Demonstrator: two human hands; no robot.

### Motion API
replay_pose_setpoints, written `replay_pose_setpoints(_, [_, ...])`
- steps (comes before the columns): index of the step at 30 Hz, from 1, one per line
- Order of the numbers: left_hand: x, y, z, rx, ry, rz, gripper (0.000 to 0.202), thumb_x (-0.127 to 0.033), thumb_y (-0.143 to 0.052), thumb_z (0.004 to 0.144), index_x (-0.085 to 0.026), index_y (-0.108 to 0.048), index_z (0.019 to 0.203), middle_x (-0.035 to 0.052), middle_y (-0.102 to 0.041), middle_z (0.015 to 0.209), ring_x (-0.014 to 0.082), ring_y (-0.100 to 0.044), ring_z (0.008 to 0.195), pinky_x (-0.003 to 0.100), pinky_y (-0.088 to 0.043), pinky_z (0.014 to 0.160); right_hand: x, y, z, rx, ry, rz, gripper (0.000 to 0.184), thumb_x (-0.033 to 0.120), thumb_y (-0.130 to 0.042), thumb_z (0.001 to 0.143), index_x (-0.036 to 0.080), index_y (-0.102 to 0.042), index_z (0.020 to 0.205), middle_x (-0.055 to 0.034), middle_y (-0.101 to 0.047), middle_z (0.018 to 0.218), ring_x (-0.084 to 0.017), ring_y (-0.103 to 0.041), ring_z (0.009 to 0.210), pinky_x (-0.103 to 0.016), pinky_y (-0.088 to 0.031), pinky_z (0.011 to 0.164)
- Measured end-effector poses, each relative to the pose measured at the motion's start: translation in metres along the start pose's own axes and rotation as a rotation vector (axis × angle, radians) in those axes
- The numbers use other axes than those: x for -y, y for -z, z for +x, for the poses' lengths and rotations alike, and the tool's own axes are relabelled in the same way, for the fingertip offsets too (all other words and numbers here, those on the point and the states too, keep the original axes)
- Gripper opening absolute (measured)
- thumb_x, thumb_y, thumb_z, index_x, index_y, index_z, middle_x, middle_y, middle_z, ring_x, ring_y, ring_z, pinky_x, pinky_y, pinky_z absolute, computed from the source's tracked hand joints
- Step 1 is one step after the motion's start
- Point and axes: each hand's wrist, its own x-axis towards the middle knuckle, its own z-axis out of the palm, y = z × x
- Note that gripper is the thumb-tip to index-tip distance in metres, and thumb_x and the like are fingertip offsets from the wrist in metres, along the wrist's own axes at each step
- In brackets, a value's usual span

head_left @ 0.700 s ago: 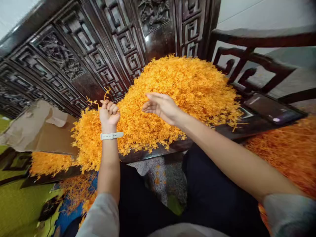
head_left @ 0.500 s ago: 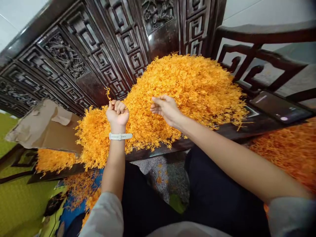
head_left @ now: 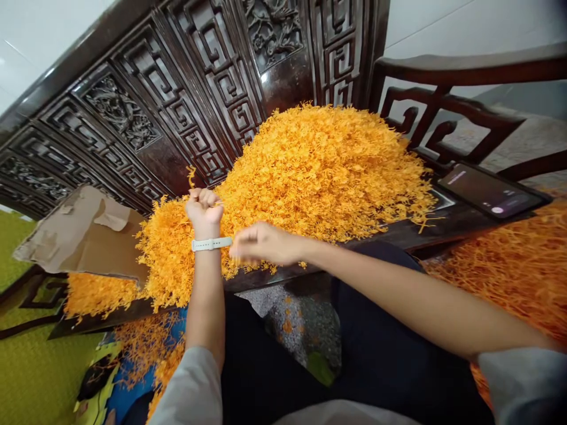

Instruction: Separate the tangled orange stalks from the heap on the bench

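Observation:
A large heap of frilly orange sprigs (head_left: 328, 165), which look like artificial plant pieces, covers the dark wooden bench. My left hand (head_left: 204, 206) is closed in front of the heap, palm side toward me. From its top sticks up one small orange sprig (head_left: 191, 176), gripped between thumb and fingers. A pale watch band (head_left: 211, 244) circles that wrist. My right hand (head_left: 261, 243) hovers at the heap's front edge, close to the left wrist. Its fingertips are smeared by motion, so whether they hold anything is unclear.
A torn cardboard piece (head_left: 93, 230) leans on the heap's left side. At the right end of the bench (head_left: 283, 275) lies a phone or tablet (head_left: 491, 189). Darker orange strands (head_left: 509, 271) pile up at lower right. The carved backrest (head_left: 172, 100) rises behind.
My right hand has come down and left, away from the heap's middle to beside my left wrist. The left hand still grips the sprig and sits slightly lower. The view has shifted a little.

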Motion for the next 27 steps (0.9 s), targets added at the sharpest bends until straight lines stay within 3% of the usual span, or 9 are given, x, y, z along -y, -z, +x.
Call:
replay_pose_setpoints(2, [-0.021,0.012,0.012,-0.043,-0.044,0.005,0.047,-0.026,-0.007,0.118,-0.023,-0.01,0.071,-0.0084,-0.005,0.052,0.008,-0.009,0.038,0.02,-0.013,0.038,0.006,-0.016,-0.007,0.424,-0.013,-0.053,0.024,0.039,-0.08,0.093,0.016,-0.075,0.086,0.0014,-0.068,0.075,-0.01,-0.06,0.067,-0.025,-0.048,0.064])
replay_pose_setpoints(4, [-0.037,0.023,0.017,-0.046,-0.053,0.023,0.045,-0.02,-0.003,0.116,-0.022,-0.009,0.072,-0.008,-0.003,0.052,0.0082,-0.007,0.039,0.019,-0.013,0.039,0.013,-0.019,-0.01,0.476,0.005,-0.015,0.024,0.038,-0.084,0.089,0.016,-0.076,0.088,0.0005,-0.07,0.079,-0.01,-0.061,0.068,-0.025,-0.05,0.065])
replay_pose_setpoints(9, [-0.039,0.027,0.011,-0.013,-0.032,0.054,0.045,-0.018,-0.013,0.117,-0.022,-0.01,0.072,-0.0072,-0.012,0.051,0.0073,-0.015,0.039,0.02,-0.016,0.04,0.021,0.029,0.001,-0.527,0.03,0.576,0.024,0.039,-0.081,0.092,0.018,-0.07,0.094,-0.0041,-0.069,0.087,-0.011,-0.056,0.068,-0.025,-0.051,0.061])
replay_pose_setpoints(11, [-0.032,0.019,0.005,0.003,0.008,0.049,0.046,-0.019,-0.014,0.118,-0.022,-0.012,0.072,-0.0073,-0.017,0.051,0.0062,-0.019,0.038,0.019,-0.018,0.04,0.02,0.045,0.003,-0.732,-0.08,0.711,0.024,0.039,-0.074,0.097,0.017,-0.067,0.092,-0.004,-0.064,0.08,-0.01,-0.05,0.062,-0.024,-0.047,0.054])
replay_pose_setpoints(13, [-0.023,0.009,-0.002,0.014,0.074,0.048,0.047,-0.02,-0.017,0.119,-0.023,-0.017,0.071,-0.0079,-0.02,0.051,0.0055,-0.021,0.037,0.019,-0.019,0.038,0.017,0.05,0.004,-0.786,-0.114,0.662,0.023,0.04,-0.072,0.099,0.018,-0.066,0.097,-0.0022,-0.061,0.077,-0.009,-0.046,0.057,-0.023,-0.041,0.049])
replay_pose_setpoints(18, [-0.005,-0.013,-0.02,0.022,0.231,0.108,0.049,-0.03,-0.026,0.12,-0.022,-0.03,0.072,-0.0096,-0.02,0.052,0.0045,-0.022,0.035,0.019,-0.018,0.036,0.015,0.051,0.003,-0.71,0.157,0.017,0.043,0.055,-0.079,0.092,0.026,-0.066,0.12,0.0004,-0.063,0.084,-0.012,-0.053,0.063,-0.028,-0.042,0.055])
replay_pose_setpoints(22, [0.004,-0.014,-0.019,0.018,0.261,0.129,0.05,-0.033,-0.03,0.12,-0.022,-0.033,0.071,-0.0103,-0.02,0.051,0.0044,-0.021,0.034,0.02,-0.017,0.035,0.011,0.046,-0.003,-0.633,0.392,-0.596,0.015,0.035,-0.068,0.101,0.022,-0.071,0.095,-0.0005,-0.067,0.082,-0.014,-0.056,0.071,-0.032,-0.044,0.069])
replay_pose_setpoints(24, [0.005,-0.008,-0.01,-0.041,0.191,0.14,0.052,-0.034,-0.032,0.119,-0.022,-0.03,0.069,-0.0105,-0.019,0.049,0.0043,-0.019,0.034,0.02,-0.015,0.035,0.007,0.021,-0.011,-0.449,0.577,-0.857,0.021,0.019,-0.055,0.103,0.022,-0.071,0.088,-0.002,-0.072,0.085,-0.016,-0.061,0.078,-0.033,-0.045,0.073])
replay_pose_setpoints(27, [0.002,0.007,0.005,-0.171,0.082,0.179,0.055,-0.034,-0.029,0.119,-0.021,-0.026,0.067,-0.0103,-0.015,0.047,0.0044,-0.014,0.033,0.02,-0.012,0.035,0.0,-0.038,-0.023,-0.001,0.831,-1.098,0.027,0.012,-0.049,0.103,0.023,-0.073,0.099,-0.0012,-0.074,0.087,-0.016,-0.061,0.075,-0.033,-0.043,0.064])
